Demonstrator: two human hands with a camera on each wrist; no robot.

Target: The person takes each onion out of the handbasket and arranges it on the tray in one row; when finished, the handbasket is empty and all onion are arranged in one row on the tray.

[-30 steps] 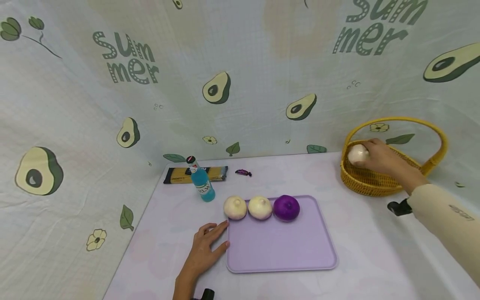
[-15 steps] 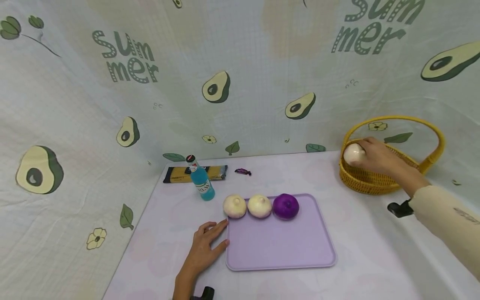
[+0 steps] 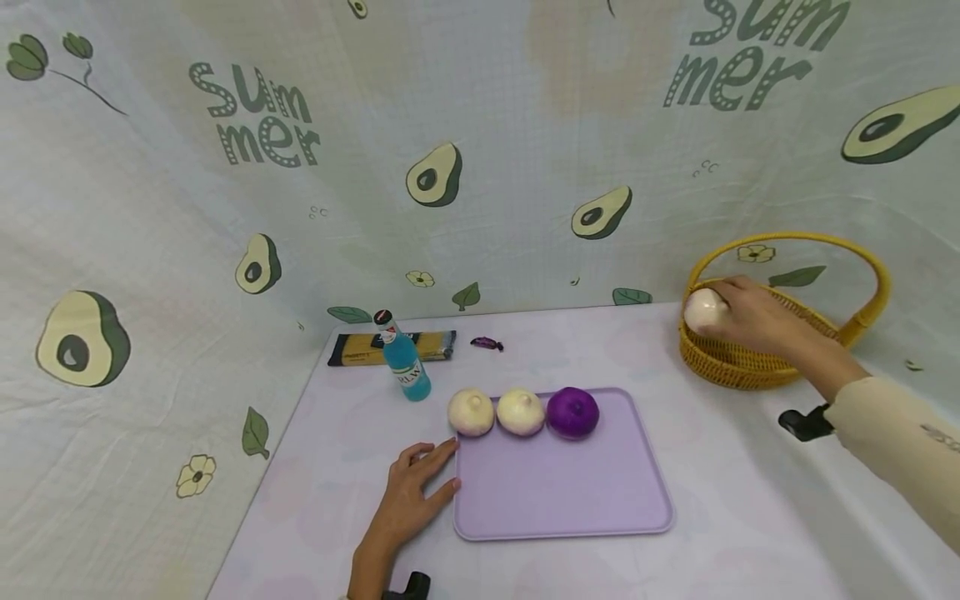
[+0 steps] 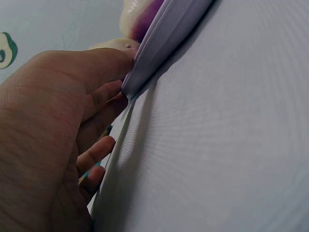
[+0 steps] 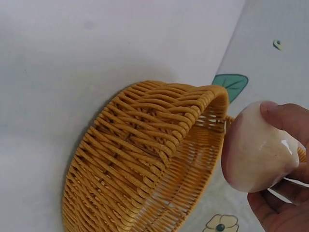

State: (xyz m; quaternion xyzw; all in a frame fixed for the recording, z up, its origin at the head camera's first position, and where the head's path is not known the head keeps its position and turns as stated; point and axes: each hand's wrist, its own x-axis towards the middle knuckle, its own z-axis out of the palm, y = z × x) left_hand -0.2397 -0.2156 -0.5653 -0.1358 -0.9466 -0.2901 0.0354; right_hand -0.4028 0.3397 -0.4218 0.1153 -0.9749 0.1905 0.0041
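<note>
My right hand [image 3: 753, 317] grips a white turnip [image 3: 705, 312] at the left rim of the yellow wicker basket [image 3: 738, 379]. In the right wrist view, thumb and fingers are curled round the turnip [image 5: 260, 150], which is above the basket opening and has a pinkish underside. My left hand [image 3: 408, 500] lies at the left edge of the lilac tray [image 3: 562, 500], its thumb and a fingertip touching the rim. Along the tray's back edge, two white turnips [image 3: 471, 412] and a purple turnip [image 3: 572, 413] sit in a row.
A blue bottle [image 3: 407, 367] stands behind the tray to the left, in front of a spaghetti pack [image 3: 360, 350]. A small wrapped candy [image 3: 487, 343] lies near the back cloth [image 3: 517, 275]. The basket's tall handle [image 3: 795, 237] arches over it.
My right hand has shifted slightly left with the turnip, toward the basket's left rim. The left hand and tray keep their places.
</note>
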